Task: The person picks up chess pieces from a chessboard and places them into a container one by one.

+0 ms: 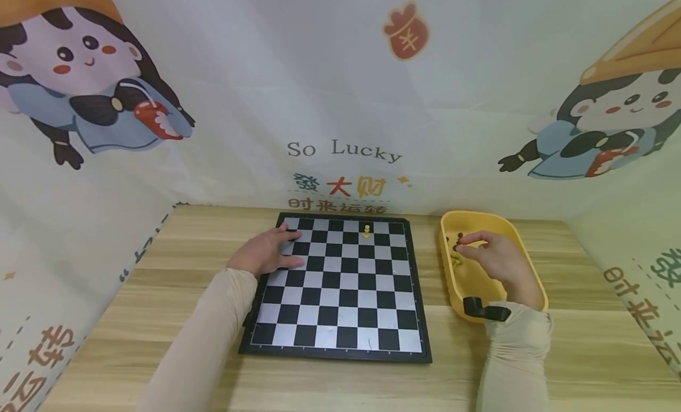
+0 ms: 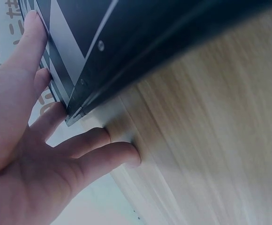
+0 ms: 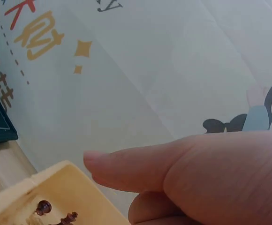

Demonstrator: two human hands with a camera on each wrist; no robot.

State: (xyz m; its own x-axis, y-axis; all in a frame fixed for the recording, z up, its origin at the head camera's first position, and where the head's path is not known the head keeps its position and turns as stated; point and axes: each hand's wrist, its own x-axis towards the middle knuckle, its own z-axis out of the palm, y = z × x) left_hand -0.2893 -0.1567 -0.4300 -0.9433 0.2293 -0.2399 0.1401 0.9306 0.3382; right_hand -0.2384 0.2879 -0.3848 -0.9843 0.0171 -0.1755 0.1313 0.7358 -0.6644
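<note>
A black-and-white chessboard (image 1: 334,264) lies on the table, with one pale yellow chess piece (image 1: 366,232) standing near its far edge. My left hand (image 1: 264,251) rests at the board's left side with spread fingers, some on the board. In the left wrist view, two fingertips (image 2: 132,157) of it reach down to the wooden tabletop beside the board's edge. My right hand (image 1: 497,258) is over a yellow tray (image 1: 532,264), thumb and index finger close together by dark chess pieces (image 3: 43,207). Whether a piece is between those fingertips is hidden.
Several dark and yellow pieces lie at the tray's left side. The wooden table (image 1: 175,270) extends around the board and tray. A white printed cloth (image 1: 255,104) rises behind the table and along both sides.
</note>
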